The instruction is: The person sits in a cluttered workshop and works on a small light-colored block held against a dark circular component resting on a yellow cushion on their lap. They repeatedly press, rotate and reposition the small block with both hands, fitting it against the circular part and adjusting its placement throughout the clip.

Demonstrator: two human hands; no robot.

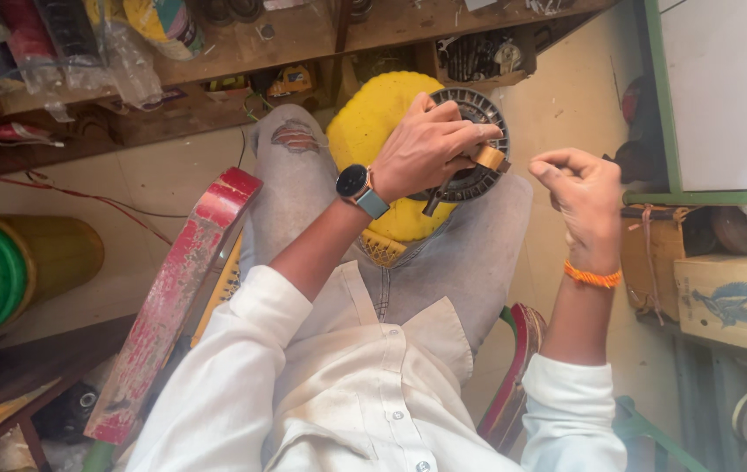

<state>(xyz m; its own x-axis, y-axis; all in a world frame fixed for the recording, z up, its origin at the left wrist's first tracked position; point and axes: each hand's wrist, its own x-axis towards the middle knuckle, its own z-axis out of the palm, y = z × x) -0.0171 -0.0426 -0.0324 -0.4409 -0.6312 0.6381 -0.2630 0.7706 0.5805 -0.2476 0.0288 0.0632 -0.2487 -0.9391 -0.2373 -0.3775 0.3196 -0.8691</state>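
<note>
The left hand (430, 144) is gripping a small brass-coloured spool (489, 157) against the round dark stator (476, 144) resting on the lap over a yellow pad (373, 131). The right hand (587, 205) is hanging apart, fingers curled, contents indiscernible. Winding appears under way, unfinished.

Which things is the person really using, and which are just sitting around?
In use:
left hand
right hand
grey round ribbed part
small brass piece
yellow cushion

Lying about:
wooden box
green and yellow spools
shelf clutter
</note>
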